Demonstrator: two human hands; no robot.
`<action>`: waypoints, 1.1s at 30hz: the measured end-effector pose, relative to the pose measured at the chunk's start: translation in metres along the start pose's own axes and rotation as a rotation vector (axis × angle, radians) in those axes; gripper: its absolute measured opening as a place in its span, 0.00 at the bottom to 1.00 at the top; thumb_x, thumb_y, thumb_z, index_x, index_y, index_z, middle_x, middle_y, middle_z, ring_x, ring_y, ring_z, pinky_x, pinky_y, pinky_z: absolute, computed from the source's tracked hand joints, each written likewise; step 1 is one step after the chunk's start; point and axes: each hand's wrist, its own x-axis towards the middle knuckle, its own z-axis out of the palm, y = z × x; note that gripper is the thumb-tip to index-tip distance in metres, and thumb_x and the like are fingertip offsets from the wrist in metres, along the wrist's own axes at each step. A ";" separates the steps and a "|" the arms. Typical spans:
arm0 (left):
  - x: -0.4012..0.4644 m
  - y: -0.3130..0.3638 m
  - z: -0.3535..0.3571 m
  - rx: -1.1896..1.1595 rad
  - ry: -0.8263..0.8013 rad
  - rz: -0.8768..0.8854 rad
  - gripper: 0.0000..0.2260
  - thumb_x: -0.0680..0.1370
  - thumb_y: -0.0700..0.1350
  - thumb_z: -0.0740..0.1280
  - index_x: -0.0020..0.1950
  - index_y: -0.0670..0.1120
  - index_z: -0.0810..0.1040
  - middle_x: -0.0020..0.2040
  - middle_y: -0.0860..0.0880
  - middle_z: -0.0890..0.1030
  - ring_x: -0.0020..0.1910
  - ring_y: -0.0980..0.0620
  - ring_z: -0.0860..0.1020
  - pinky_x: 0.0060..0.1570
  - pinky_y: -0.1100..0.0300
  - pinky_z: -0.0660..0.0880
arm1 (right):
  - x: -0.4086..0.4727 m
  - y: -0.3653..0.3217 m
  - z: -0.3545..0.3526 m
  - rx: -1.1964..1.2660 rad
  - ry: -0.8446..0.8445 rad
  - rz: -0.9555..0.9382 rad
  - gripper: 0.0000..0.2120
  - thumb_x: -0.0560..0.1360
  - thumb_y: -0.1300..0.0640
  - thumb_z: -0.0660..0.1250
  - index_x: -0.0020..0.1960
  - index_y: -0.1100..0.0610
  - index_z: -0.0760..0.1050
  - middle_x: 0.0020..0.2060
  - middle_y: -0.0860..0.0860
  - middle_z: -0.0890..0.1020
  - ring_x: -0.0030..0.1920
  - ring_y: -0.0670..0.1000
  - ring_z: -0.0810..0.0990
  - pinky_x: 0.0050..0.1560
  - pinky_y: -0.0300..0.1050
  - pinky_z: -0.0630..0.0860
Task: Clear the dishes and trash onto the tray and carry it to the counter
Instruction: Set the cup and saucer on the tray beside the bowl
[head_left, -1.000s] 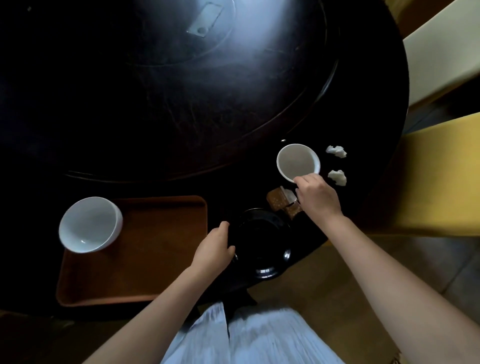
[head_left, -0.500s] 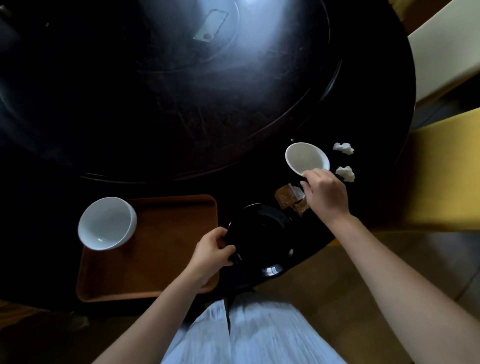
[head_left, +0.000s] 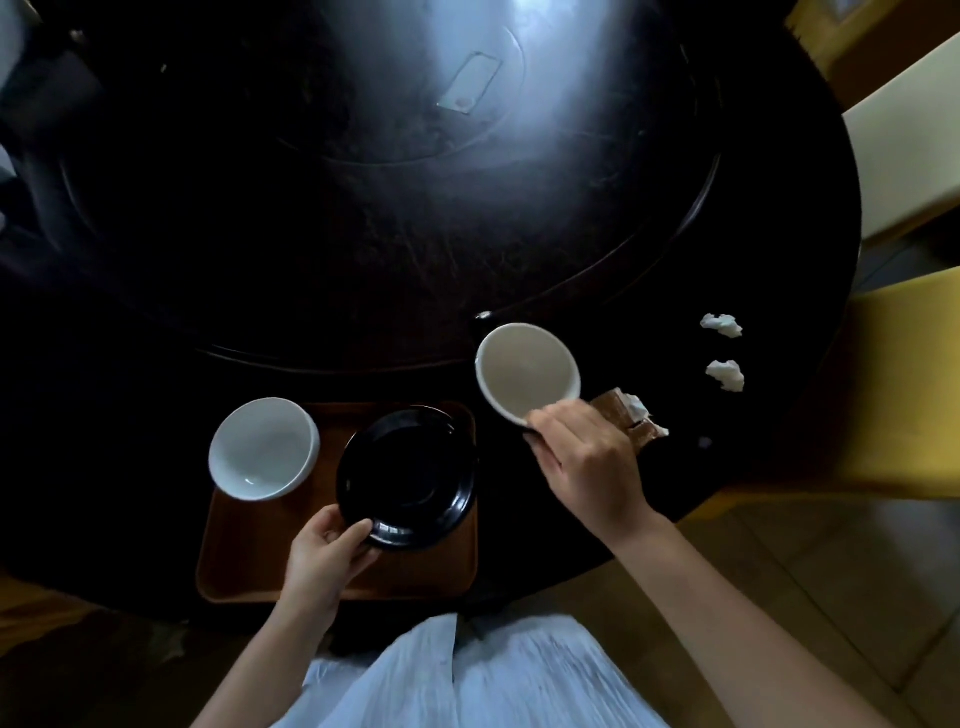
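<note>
A brown tray (head_left: 249, 561) lies at the near edge of the dark round table. A white bowl (head_left: 264, 449) stands on its far left corner. My left hand (head_left: 324, 558) grips the near rim of a black plate (head_left: 406, 478), which is over the tray's right half. My right hand (head_left: 589, 457) holds the near rim of a second white bowl (head_left: 525, 376), tilted, just right of the tray. A brown wrapper (head_left: 626, 415) lies on the table beside that hand. Two crumpled white tissues (head_left: 721, 325) (head_left: 725, 374) lie further right.
The table (head_left: 363, 234) has a raised turning disc with a pale card (head_left: 470, 89) near its middle. A yellow chair (head_left: 904, 384) stands close on the right, a pale one (head_left: 904, 150) behind it. Wooden floor shows below my arms.
My left hand has carried the black plate leftward from the table's edge to over the tray. My right hand has lifted the second white bowl and brought it toward the tray.
</note>
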 end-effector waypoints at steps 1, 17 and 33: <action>0.002 0.000 -0.003 -0.004 0.005 0.002 0.05 0.76 0.34 0.64 0.48 0.43 0.76 0.45 0.40 0.82 0.42 0.47 0.80 0.30 0.66 0.77 | -0.001 -0.006 0.005 0.014 -0.006 -0.022 0.04 0.71 0.63 0.69 0.46 0.61 0.79 0.39 0.54 0.83 0.43 0.54 0.82 0.48 0.45 0.78; 0.027 -0.007 -0.012 -0.099 0.150 0.001 0.16 0.76 0.38 0.66 0.61 0.32 0.72 0.51 0.36 0.78 0.45 0.47 0.79 0.32 0.66 0.79 | -0.006 -0.055 0.041 0.086 -0.159 -0.161 0.03 0.75 0.61 0.66 0.46 0.60 0.79 0.39 0.52 0.83 0.43 0.52 0.81 0.42 0.44 0.80; 0.014 -0.012 -0.012 -0.169 -0.054 -0.080 0.08 0.78 0.32 0.59 0.54 0.33 0.74 0.47 0.36 0.79 0.41 0.45 0.80 0.35 0.65 0.80 | -0.007 -0.064 0.088 0.047 -0.276 -0.420 0.08 0.77 0.65 0.61 0.45 0.62 0.79 0.38 0.53 0.83 0.43 0.53 0.81 0.39 0.45 0.80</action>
